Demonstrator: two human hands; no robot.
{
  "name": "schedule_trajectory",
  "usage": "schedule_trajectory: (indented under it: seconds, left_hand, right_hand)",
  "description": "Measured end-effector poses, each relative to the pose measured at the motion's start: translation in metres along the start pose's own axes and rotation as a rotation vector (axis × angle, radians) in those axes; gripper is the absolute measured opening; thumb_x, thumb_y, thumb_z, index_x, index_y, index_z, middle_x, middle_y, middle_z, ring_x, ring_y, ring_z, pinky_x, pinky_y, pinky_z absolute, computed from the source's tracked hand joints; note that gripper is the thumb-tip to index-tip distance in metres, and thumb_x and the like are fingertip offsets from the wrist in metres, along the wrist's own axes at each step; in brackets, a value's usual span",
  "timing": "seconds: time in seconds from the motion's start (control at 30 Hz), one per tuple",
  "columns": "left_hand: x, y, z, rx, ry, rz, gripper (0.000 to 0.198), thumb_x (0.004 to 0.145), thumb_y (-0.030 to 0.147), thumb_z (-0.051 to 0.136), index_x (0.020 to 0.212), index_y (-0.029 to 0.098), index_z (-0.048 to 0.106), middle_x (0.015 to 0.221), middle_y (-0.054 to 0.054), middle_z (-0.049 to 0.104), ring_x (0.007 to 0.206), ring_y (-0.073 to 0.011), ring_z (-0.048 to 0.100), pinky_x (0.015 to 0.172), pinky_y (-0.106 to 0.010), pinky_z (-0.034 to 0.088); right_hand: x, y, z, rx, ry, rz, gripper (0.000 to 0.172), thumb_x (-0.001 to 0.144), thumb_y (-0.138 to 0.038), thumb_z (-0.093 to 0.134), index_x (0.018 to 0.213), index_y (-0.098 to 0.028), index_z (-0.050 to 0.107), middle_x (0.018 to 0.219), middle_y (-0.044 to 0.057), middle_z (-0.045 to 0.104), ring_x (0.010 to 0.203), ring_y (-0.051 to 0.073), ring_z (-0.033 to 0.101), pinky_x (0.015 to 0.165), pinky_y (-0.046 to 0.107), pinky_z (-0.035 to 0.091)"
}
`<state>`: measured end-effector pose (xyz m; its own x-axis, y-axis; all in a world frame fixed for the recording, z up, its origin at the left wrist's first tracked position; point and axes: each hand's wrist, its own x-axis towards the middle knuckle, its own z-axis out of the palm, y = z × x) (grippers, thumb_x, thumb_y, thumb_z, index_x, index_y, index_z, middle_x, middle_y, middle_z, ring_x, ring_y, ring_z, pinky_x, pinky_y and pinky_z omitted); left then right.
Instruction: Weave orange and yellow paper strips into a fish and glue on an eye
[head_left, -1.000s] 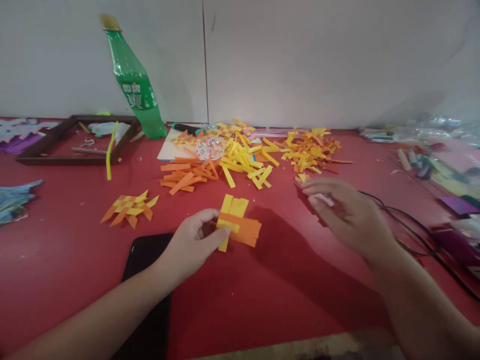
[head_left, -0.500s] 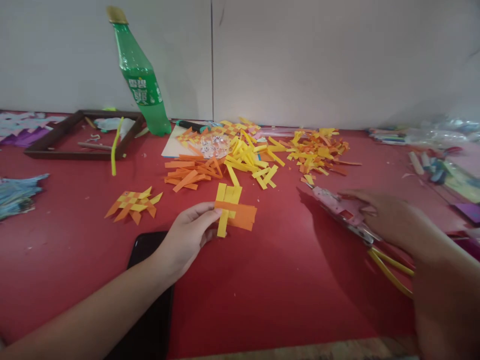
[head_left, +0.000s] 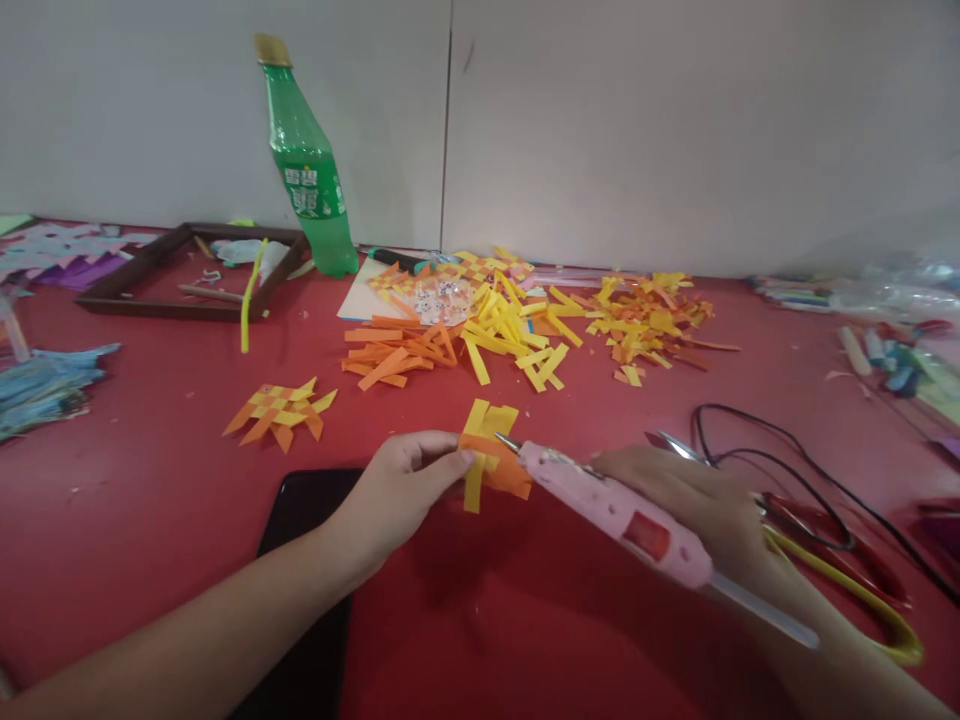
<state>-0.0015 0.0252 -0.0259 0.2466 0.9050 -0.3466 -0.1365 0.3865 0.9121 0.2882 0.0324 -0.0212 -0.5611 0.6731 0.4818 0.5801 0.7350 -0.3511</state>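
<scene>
My left hand (head_left: pixel 401 490) pinches a small woven piece of yellow and orange paper strips (head_left: pixel 491 452), holding it just above the red table (head_left: pixel 150 500). My right hand (head_left: pixel 690 500) grips a pink hot glue gun (head_left: pixel 615 508), with a glue stick sticking out of its back. Its metal nozzle points left and touches the top of the woven piece.
Loose orange strips (head_left: pixel 390 352) and yellow strips (head_left: pixel 517 335) lie behind, beside another scrap pile (head_left: pixel 652 320). A finished woven piece (head_left: pixel 281 412) sits left. A green bottle (head_left: pixel 307 165), a wooden frame (head_left: pixel 187 285), a black phone (head_left: pixel 300 590), scissors (head_left: pixel 810 520) and a black cord (head_left: pixel 787 450) surround.
My right hand picked up the pink glue gun from the table at right and brought its nozzle left to the woven piece. My left hand kept its hold on the piece.
</scene>
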Motion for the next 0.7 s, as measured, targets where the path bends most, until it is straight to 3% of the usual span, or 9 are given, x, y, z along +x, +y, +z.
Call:
schedule_trajectory:
  seconds: [0.1,0.3,0.5,0.7]
  left_hand:
    - [0.001,-0.001,0.000,0.009,-0.015,0.008,0.021,0.087,0.034,0.064,0.090,0.018,0.078,0.087,-0.005,0.076,0.082,-0.0176,0.069,0.083,-0.032,0.054]
    - [0.000,0.003,0.004,-0.077,-0.057,-0.018,0.018,0.086,0.030,0.066,0.090,0.018,0.079,0.091,-0.005,0.078,0.082,-0.0156,0.071,0.092,-0.031,0.054]
    - [-0.003,0.008,0.006,0.056,-0.066,-0.003,0.022,0.086,0.031,0.064,0.093,0.016,0.079,0.094,-0.006,0.079,0.094,-0.0214,0.072,0.093,-0.034,0.053]
    - [-0.004,0.007,0.005,0.142,-0.096,0.017,0.032,0.086,0.039,0.062,0.098,0.015,0.078,0.097,-0.008,0.078,0.097,-0.0259,0.071,0.093,-0.038,0.052]
  right_hand:
    - [0.010,0.000,0.001,-0.023,-0.042,-0.089,0.020,0.097,-0.037,0.048,0.105,-0.030,0.064,0.084,0.007,0.073,0.073,0.021,0.071,0.063,0.032,0.055]
    - [0.017,-0.007,0.003,-0.047,-0.105,-0.088,0.015,0.094,-0.030,0.050,0.105,-0.028,0.061,0.078,0.005,0.072,0.063,0.019,0.068,0.055,0.030,0.049]
    - [0.027,-0.017,0.001,-0.048,-0.113,-0.128,0.014,0.090,-0.021,0.051,0.101,-0.026,0.058,0.072,0.002,0.070,0.056,0.015,0.063,0.049,0.027,0.044]
    - [0.026,-0.019,0.002,-0.068,-0.090,-0.140,0.011,0.090,-0.022,0.052,0.100,-0.023,0.055,0.074,0.002,0.070,0.056,0.013,0.061,0.050,0.024,0.044]
